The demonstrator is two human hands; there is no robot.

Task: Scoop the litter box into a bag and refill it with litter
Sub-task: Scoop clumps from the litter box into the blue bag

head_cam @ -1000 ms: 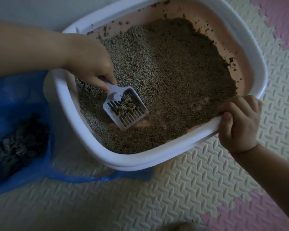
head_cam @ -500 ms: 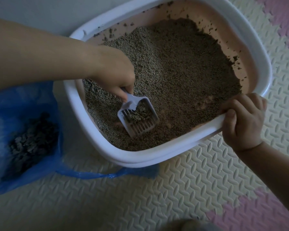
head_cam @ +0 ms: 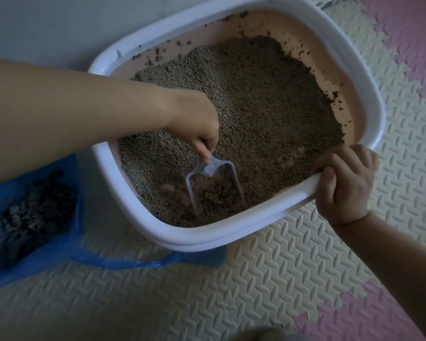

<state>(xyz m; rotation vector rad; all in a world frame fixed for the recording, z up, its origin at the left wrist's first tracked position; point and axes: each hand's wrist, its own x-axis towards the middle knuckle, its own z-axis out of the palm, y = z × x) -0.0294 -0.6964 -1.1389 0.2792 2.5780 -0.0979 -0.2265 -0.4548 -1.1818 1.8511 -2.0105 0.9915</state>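
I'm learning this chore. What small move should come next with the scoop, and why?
Probably lift the scoop and sift it: its front is buried in litter by the near wall, the left hand grips its handle, and the right hand holds the litter box rim.

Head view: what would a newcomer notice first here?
The big white litter box fills the centre, full of grey-brown litter, with the left hand holding a pale scoop sunk into its near side. The right hand grips the box's near-right rim. At far left, a blue bag already holds dark clumps.
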